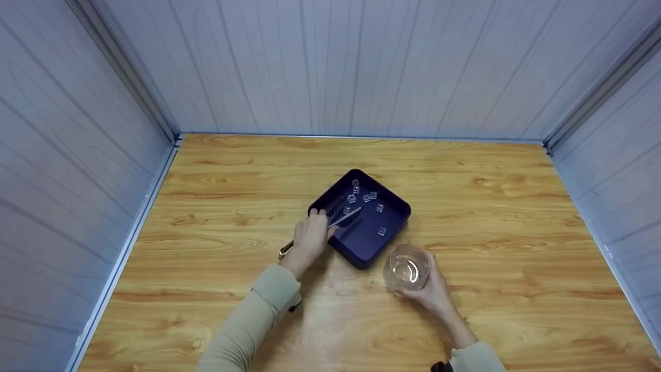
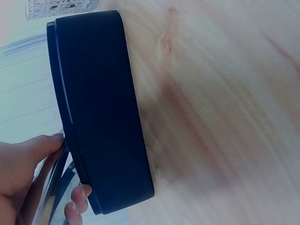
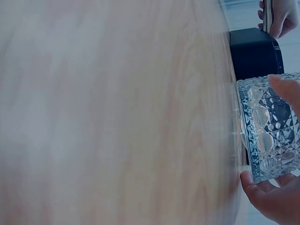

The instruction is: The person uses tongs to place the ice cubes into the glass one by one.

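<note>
Slim metal tongs slant over the left part of a dark navy, rectangular, shallow tray, their tips pointing inward above its floor. The person's left hand, at the tray's near-left edge, grips them between thumb and fingers; whether its fingertips touch the rim is hard to tell. The tongs' back end, with a golden glint, sticks out behind that hand, outside the tray. Whether the tips touch anything is too small to make out.

The right hand holds a clear, faceted drinking glass, thumb on one side and fingers on the other. The glass is just beside the tray's near-right side, its mouth facing up; whether its base touches the wood-grain tabletop cannot be told.

Inside the tray lie small, clear, ice-like cubes, most grouped toward its far half, one apart nearer its right side. The tray sits on the tabletop, its corner turned toward the person. Well beyond the tray rise pale grey-white panelled walls. Light greenish-beige sleeves cover the forearms on the near side of the tray.
</note>
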`<control>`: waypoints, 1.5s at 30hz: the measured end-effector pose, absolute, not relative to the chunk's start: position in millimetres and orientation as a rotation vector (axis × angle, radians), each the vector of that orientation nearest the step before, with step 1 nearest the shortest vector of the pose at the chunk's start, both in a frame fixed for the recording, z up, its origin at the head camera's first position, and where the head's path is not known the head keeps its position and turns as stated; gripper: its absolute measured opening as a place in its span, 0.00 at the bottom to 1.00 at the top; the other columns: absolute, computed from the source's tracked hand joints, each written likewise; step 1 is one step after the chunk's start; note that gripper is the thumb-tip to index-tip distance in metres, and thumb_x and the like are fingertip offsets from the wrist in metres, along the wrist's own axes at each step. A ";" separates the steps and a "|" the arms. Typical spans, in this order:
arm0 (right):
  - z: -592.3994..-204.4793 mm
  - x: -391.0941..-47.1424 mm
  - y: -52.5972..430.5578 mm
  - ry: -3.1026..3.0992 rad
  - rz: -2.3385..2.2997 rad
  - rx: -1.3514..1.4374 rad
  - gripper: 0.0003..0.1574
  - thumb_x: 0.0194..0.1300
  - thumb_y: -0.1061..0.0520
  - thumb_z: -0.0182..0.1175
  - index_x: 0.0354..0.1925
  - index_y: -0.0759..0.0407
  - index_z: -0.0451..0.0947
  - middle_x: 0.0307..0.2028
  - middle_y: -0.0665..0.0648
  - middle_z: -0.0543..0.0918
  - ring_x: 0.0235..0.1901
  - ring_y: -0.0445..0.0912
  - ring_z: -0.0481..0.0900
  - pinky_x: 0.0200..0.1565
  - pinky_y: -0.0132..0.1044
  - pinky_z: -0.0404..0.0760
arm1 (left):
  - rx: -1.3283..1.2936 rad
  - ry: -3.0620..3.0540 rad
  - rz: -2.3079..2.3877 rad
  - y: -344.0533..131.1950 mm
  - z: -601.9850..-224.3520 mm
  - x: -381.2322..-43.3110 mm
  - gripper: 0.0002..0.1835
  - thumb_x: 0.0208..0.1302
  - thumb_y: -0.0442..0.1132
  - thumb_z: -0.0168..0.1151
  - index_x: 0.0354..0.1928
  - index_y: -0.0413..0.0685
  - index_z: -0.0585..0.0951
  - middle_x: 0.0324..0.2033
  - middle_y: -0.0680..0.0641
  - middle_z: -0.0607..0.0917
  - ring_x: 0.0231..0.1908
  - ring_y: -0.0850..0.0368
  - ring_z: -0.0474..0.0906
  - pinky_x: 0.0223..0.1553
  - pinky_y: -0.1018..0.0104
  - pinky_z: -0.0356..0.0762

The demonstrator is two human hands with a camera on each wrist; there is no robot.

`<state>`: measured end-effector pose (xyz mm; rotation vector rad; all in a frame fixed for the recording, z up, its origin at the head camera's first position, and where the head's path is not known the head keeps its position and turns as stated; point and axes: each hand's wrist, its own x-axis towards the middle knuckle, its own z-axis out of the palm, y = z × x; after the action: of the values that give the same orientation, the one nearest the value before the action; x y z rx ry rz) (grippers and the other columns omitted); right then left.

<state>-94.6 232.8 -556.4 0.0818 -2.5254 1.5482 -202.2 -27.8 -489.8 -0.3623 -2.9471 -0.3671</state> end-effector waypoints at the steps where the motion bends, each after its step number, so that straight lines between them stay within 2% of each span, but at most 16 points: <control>1: -556.8 -94.7 232.6 -2.529 1.539 0.080 0.61 0.26 0.59 0.77 0.60 0.61 0.57 0.53 0.64 0.70 0.54 0.57 0.66 0.55 0.50 0.61 | -0.365 -2.952 -0.364 -27.5 -488.9 -202.7 0.23 0.53 0.50 0.62 0.38 0.34 0.76 0.30 0.40 0.76 0.23 0.46 0.77 0.22 0.56 0.74; 6: -556.4 -94.7 231.4 -2.520 1.559 0.073 0.63 0.24 0.59 0.78 0.60 0.60 0.57 0.54 0.63 0.69 0.54 0.55 0.66 0.55 0.50 0.60 | -0.370 -2.992 -0.357 -25.0 -484.9 -206.2 0.22 0.53 0.49 0.62 0.36 0.32 0.78 0.30 0.40 0.77 0.24 0.46 0.77 0.23 0.56 0.74; 12: -555.9 -94.2 231.5 -2.510 1.578 0.078 0.62 0.25 0.60 0.77 0.60 0.60 0.57 0.54 0.63 0.69 0.54 0.55 0.65 0.55 0.50 0.60 | -0.398 -3.050 -0.311 -23.0 -481.7 -210.5 0.17 0.54 0.48 0.61 0.31 0.38 0.81 0.29 0.40 0.78 0.26 0.46 0.77 0.24 0.55 0.75; 19: -531.8 -88.5 220.9 -2.494 1.579 0.107 0.59 0.26 0.68 0.75 0.59 0.68 0.56 0.53 0.69 0.68 0.53 0.61 0.66 0.54 0.53 0.60 | -0.399 -3.091 -0.278 -20.2 -479.2 -214.2 0.14 0.55 0.47 0.61 0.31 0.41 0.82 0.29 0.40 0.79 0.28 0.45 0.78 0.24 0.54 0.75; 25: -555.6 -94.0 231.0 -2.524 1.569 0.062 0.62 0.25 0.61 0.77 0.60 0.60 0.57 0.54 0.63 0.69 0.54 0.56 0.66 0.55 0.50 0.60 | -0.413 -3.057 -0.226 -18.2 -479.3 -215.0 0.12 0.55 0.45 0.61 0.30 0.41 0.83 0.27 0.40 0.79 0.26 0.46 0.78 0.24 0.55 0.75; 33: -557.2 -93.1 232.5 -2.532 1.536 0.074 0.62 0.26 0.55 0.77 0.59 0.60 0.57 0.54 0.63 0.69 0.53 0.57 0.66 0.54 0.52 0.61 | -0.455 -2.979 -0.173 -17.3 -483.2 -215.7 0.11 0.54 0.43 0.61 0.29 0.40 0.82 0.25 0.40 0.79 0.26 0.46 0.79 0.23 0.57 0.75; 40: -555.3 -93.1 232.1 -2.554 1.547 0.030 0.62 0.25 0.57 0.78 0.60 0.59 0.57 0.53 0.63 0.70 0.53 0.56 0.67 0.55 0.50 0.61 | -0.464 -2.985 -0.187 -17.6 -482.8 -217.2 0.10 0.55 0.42 0.61 0.29 0.41 0.83 0.25 0.40 0.80 0.27 0.46 0.79 0.24 0.57 0.76; 45: -536.8 -88.0 224.3 -2.527 1.533 0.073 0.60 0.26 0.63 0.76 0.59 0.66 0.56 0.52 0.69 0.69 0.52 0.62 0.67 0.53 0.55 0.61 | -0.483 -2.972 -0.196 -18.7 -482.1 -217.4 0.10 0.55 0.42 0.61 0.28 0.42 0.83 0.25 0.41 0.80 0.27 0.46 0.79 0.24 0.57 0.75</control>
<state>-88.0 224.3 -536.8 0.0735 -2.5269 1.5332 -217.4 -18.7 -482.1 -0.4828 -2.9723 -0.1958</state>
